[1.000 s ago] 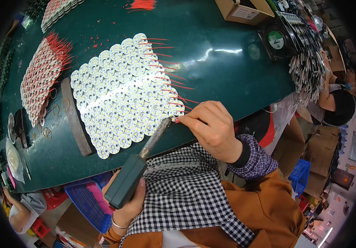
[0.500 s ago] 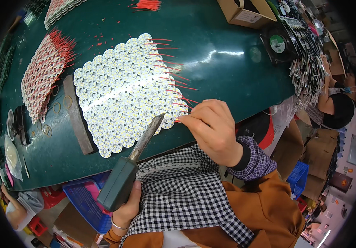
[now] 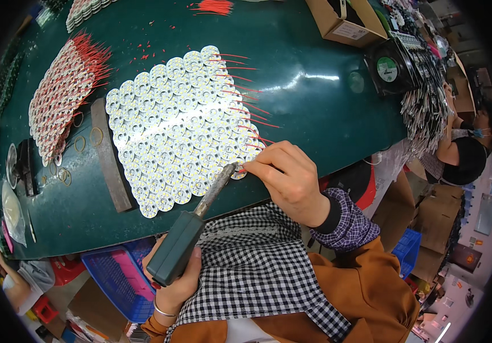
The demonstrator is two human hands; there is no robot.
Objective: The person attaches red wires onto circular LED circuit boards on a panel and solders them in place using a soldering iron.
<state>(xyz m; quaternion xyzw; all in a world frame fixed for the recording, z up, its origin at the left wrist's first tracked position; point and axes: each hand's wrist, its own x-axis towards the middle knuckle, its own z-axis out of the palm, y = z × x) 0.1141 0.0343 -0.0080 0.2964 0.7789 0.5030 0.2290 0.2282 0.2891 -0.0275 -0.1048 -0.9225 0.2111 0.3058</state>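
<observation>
A sheet of round white LED boards lies on the green table, with thin red wires sticking out along its right edge. My left hand is wrapped round the dark green handle of a soldering iron. Its metal tip reaches the lower right corner board, right beside my right fingertips. My right hand is closed in a pinch on a red wire at that corner; only a bit of the wire shows between the fingers.
A dark metal bar lies along the sheet's left side. Further left are rubber bands and a stack of wired boards. A cardboard box and a black fan stand at the far right. Another person is at the right.
The soldering iron has moved up and to the right, its tip now at the corner beside my right fingers. My right hand still pinches there, shifted only slightly.
</observation>
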